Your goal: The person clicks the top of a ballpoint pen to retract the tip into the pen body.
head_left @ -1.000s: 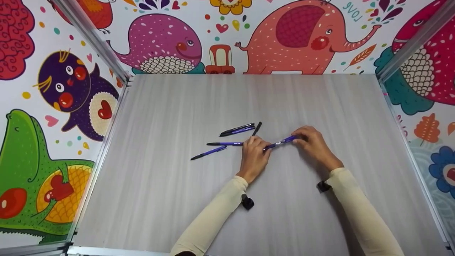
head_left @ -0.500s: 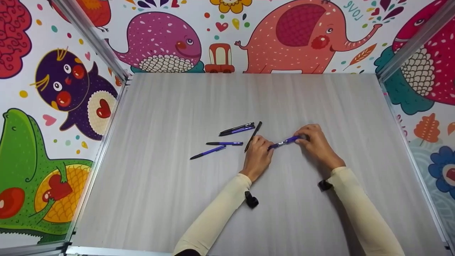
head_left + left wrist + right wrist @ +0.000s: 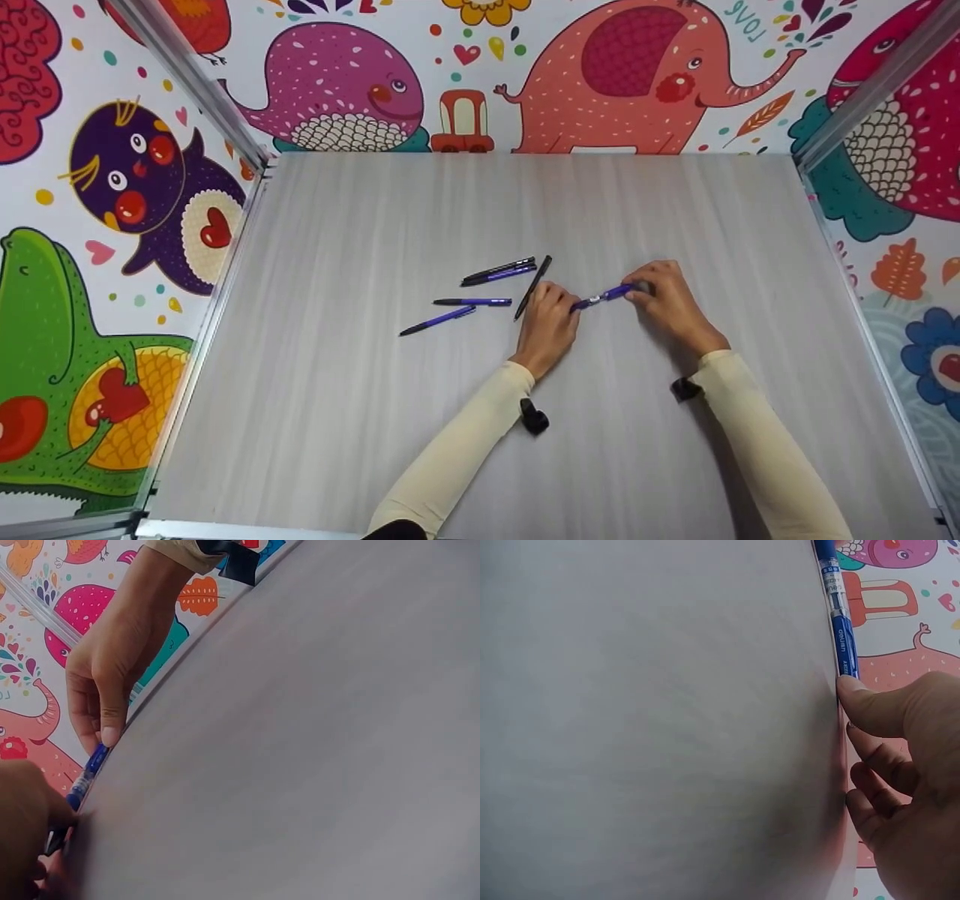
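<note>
In the head view a blue pen (image 3: 598, 298) with a clear, printed middle section spans the gap between both hands. My left hand (image 3: 550, 322) grips its left end, and that tip is mostly covered by the fingers. My right hand (image 3: 669, 301) pinches the other end between thumb and fingers. The right wrist view shows the thumb of the right hand (image 3: 922, 742) pressed on the blue barrel of the pen (image 3: 844, 637). Just left of the left hand lies a black pen (image 3: 534, 285), slanted on the table.
Further left lie a blue pen (image 3: 480, 302) with a black tip and another slanted blue pen (image 3: 439, 321). Behind them a black pen (image 3: 495, 268) and a blue pen (image 3: 506, 275) lie side by side. Metal rails and printed walls border the grey table (image 3: 337, 420).
My left hand has shifted slightly right, uncovering more of the black pen and the end of a blue one. The held pen and right hand have moved a little right and away.
</note>
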`<state>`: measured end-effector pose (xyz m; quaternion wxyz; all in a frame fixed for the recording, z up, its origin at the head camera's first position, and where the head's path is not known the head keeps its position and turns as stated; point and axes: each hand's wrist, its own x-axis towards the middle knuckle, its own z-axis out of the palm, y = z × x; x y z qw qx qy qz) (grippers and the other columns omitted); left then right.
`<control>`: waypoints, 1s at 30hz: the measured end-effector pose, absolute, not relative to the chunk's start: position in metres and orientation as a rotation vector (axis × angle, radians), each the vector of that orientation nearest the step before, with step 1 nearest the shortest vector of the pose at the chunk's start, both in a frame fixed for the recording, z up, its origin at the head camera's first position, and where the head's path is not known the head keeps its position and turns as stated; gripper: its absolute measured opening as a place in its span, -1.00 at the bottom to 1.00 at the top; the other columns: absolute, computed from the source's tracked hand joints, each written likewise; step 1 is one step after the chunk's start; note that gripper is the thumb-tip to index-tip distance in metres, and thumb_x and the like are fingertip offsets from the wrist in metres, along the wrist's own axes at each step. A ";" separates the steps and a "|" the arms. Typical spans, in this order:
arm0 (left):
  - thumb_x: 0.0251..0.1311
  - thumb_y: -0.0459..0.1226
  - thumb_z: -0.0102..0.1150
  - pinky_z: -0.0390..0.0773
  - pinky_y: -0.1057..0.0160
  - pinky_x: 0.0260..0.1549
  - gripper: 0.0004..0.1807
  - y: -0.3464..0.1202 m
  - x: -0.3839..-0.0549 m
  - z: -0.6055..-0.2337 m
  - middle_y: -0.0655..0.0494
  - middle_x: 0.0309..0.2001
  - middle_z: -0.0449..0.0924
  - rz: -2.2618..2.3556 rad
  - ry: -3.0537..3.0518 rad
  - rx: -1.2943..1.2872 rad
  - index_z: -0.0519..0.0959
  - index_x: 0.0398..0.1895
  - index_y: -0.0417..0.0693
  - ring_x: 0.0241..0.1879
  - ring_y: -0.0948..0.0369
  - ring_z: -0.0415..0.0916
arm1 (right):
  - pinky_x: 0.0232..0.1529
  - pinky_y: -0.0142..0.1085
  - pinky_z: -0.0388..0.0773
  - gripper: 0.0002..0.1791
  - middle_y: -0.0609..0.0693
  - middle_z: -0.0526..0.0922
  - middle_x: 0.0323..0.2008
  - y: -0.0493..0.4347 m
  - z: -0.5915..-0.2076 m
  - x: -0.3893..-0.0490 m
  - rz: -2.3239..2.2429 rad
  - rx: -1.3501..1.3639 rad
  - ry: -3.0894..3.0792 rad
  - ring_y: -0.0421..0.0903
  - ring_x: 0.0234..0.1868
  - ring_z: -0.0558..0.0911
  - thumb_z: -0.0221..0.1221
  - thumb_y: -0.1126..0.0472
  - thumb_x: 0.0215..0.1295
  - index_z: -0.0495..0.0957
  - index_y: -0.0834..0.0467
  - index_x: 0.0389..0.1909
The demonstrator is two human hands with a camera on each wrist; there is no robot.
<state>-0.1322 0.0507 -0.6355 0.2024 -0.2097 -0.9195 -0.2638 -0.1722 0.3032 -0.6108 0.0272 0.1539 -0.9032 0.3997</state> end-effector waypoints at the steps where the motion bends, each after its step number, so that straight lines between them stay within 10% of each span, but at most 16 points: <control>1: 0.36 -0.29 0.48 0.57 0.12 0.13 -0.93 0.051 -0.132 -0.636 0.10 -0.14 0.71 -0.733 -2.570 -0.585 0.84 -0.15 -0.06 0.04 0.10 0.53 | 0.15 -0.05 0.30 -0.83 0.24 0.75 -0.06 0.303 -0.611 -0.172 1.234 0.475 -2.792 0.17 0.14 0.46 0.42 0.54 0.34 0.80 0.35 -0.09; 30: 0.33 -0.32 0.53 0.57 0.08 0.21 -0.83 0.013 -0.114 -0.616 0.03 -0.07 0.74 -0.947 -2.515 -0.565 0.80 -0.08 -0.16 0.10 0.03 0.56 | 0.27 0.02 0.37 -0.84 0.29 0.74 0.04 0.275 -0.607 -0.164 1.357 0.420 -2.623 0.24 0.19 0.54 0.31 0.48 0.49 0.76 0.38 0.01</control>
